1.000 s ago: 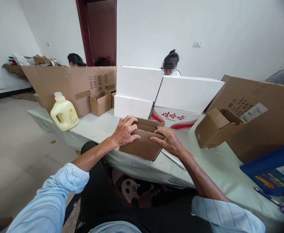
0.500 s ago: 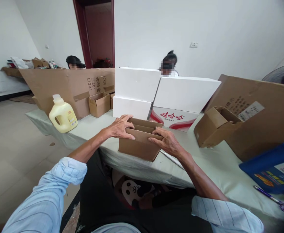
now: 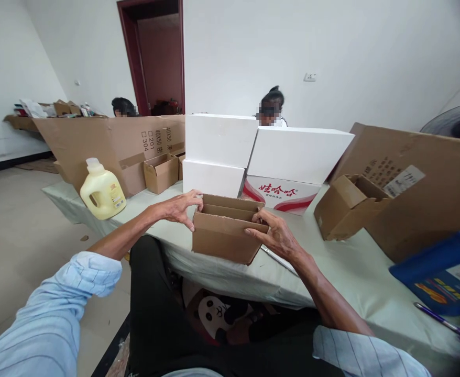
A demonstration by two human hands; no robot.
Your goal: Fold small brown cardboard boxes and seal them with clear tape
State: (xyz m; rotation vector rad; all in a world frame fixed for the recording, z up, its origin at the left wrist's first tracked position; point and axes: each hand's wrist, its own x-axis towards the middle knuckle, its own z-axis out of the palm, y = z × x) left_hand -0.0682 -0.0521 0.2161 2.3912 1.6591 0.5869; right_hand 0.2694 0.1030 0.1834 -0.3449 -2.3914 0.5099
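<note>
I see cardboard box (image 3: 222,243), top open, at table's (image 3: 351,267) 6 o'clock edge | left hand (image 3: 177,207) grips its 9 o'clock wall, right hand (image 3: 277,235) its 3 o'clock corner | risk: an uneven squeeze may buckle a wall or tip it off the edge.

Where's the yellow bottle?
In the head view, the yellow bottle stands at the left end of the table, in front of the big cardboard sheet, left of the left hand.

Box (image 3: 222,242): plain brown. Worktop (image 3: 348,267): pale green cover. Jug (image 3: 102,191): cream yellow, white cap. Foam blocks (image 3: 298,154): white. Carton (image 3: 283,192): white, red lettering and swoosh. Bin (image 3: 444,272): blue. Sleeves (image 3: 57,314): light blue, fine stripes.
</note>
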